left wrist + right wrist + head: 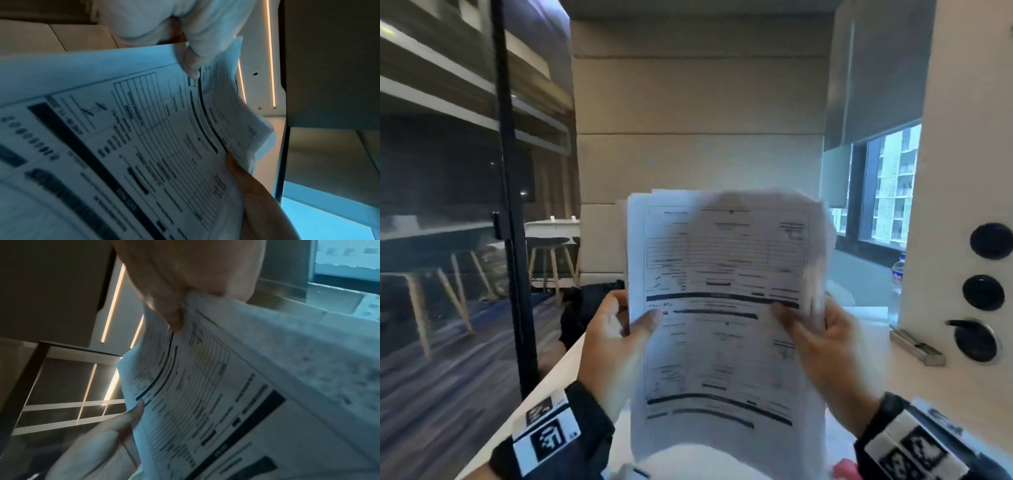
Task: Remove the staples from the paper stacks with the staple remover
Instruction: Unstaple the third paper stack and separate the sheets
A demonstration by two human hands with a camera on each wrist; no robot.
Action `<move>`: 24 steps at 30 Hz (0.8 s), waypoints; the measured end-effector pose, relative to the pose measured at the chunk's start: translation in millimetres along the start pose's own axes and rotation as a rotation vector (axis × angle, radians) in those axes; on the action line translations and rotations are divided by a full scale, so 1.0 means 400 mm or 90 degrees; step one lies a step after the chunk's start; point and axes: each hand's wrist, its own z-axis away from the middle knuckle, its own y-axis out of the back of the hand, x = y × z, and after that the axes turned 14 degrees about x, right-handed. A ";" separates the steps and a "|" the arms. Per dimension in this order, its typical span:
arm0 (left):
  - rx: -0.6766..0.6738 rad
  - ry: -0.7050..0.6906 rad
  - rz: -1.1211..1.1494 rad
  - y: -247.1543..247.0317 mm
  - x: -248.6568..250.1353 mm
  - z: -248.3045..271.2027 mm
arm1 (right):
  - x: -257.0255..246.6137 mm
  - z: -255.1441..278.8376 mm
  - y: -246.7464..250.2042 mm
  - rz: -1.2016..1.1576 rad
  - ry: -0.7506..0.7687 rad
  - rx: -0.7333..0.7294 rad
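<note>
I hold a stack of printed forms [722,342] upright in the air in front of me, above the white table [887,373]. My left hand [643,320] pinches its left edge, thumb on the front sheet and fingers behind. At the right edge my right hand [796,323] pinches it the same way. The left wrist view has the stack [144,146] with my left thumb [191,69] at the top and my right hand [242,178] below. In the right wrist view, my right thumb [174,319] presses the sheets [226,386] and my left hand [131,415] is lower. No staple or staple remover shows; the picture is blurred.
A grey metal bar-shaped object [917,346] lies at the table's right, below a white panel with round black fittings [989,240]. A water bottle [899,270] stands by the window. Something small and pink [846,467] lies on the table. A dark bag or chair [582,308] sits behind the table.
</note>
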 end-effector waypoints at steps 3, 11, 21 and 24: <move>-0.022 -0.012 0.037 -0.006 0.017 -0.008 | -0.022 -0.019 -0.007 -0.020 0.056 -0.021; -0.097 0.014 -0.008 -0.024 -0.009 0.015 | 0.001 -0.004 -0.021 -0.020 -0.084 -0.037; -0.146 0.127 0.026 -0.032 -0.002 -0.010 | -0.004 -0.023 -0.002 0.006 -0.103 -0.110; -0.135 0.136 -0.027 -0.022 -0.043 0.017 | 0.038 0.005 0.010 0.052 -0.127 -0.087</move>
